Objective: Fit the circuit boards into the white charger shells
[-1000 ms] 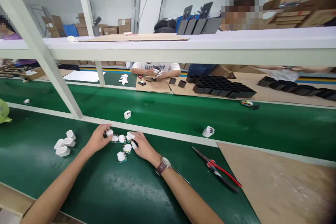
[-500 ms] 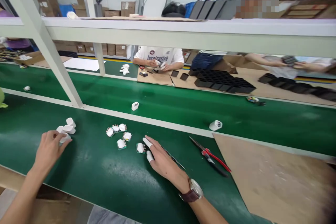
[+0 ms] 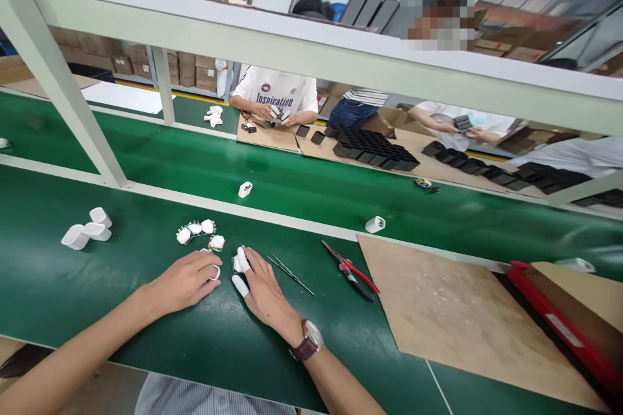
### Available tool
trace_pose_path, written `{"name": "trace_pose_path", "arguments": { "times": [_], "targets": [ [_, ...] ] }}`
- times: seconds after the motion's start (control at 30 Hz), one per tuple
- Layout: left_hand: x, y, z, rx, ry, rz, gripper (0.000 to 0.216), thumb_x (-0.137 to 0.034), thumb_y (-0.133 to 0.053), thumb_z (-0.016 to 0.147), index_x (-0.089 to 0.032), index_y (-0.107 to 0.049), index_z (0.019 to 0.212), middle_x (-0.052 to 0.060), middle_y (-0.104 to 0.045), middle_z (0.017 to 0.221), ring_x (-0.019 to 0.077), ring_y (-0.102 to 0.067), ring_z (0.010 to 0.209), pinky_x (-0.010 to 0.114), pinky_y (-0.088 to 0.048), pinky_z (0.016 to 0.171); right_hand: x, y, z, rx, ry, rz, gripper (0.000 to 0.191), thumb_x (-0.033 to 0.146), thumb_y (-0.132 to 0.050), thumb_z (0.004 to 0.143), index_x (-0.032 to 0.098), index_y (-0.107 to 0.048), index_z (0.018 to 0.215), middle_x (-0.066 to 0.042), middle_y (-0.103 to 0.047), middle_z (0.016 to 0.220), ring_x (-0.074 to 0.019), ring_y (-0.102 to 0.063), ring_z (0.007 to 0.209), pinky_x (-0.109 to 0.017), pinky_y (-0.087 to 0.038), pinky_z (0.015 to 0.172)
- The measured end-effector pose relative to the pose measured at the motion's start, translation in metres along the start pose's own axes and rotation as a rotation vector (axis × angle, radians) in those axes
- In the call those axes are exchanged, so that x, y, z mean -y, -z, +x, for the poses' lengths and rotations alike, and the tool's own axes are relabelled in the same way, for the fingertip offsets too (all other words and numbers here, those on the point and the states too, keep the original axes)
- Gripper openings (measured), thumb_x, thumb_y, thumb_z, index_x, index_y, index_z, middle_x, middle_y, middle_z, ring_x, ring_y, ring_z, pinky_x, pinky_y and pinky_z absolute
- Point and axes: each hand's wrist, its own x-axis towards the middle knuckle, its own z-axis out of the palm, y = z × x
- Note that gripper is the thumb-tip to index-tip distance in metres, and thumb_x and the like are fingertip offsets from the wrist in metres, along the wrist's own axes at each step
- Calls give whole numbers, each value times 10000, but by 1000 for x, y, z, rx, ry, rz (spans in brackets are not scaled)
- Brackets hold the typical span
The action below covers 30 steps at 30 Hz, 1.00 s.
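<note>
My left hand point(image 3: 187, 280) is closed around a white plastic housing point(image 3: 217, 272), its open end facing my right hand. My right hand point(image 3: 263, 292), with white finger cots on thumb and index finger, lies low over the bench, thumb and index apart. Its index finger touches a small circuit board with a white top point(image 3: 236, 264), partly covered by that finger. Several similar boards point(image 3: 195, 227) sit just beyond my left hand; one is partly hidden behind it. Three more white housings point(image 3: 76, 237) stand in a group at the left. Tweezers point(image 3: 292, 273) lie right of my right hand.
Red-handled pliers point(image 3: 349, 269) lie beside a brown cardboard sheet point(image 3: 438, 298). A red-edged object point(image 3: 549, 318) is at the right. White housings point(image 3: 375, 225) rest on the green belt beyond a pale rail. Co-workers point(image 3: 277, 94) handle parts across it, below an overhead shelf beam point(image 3: 292, 45).
My left hand has carried a white housing from the group at the left over to the boards. My right index finger has moved onto the nearest board. The view has shifted to the right.
</note>
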Motion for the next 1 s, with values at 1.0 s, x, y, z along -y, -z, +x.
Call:
{"name": "trace_pose_path", "arguments": {
  "times": [1.0],
  "targets": [
    [-7,-25,-10,102,299,-382,520,-442,-835,857,-240,-606,1278,64,-663,1213,237,-684,1044,353,-580,905,6,47,-22,-84,86,275,430,197,-587,1013,286,-506,1426,-102,-659,1230,-257,-634,1116,-479,-587,939]
  ]
}}
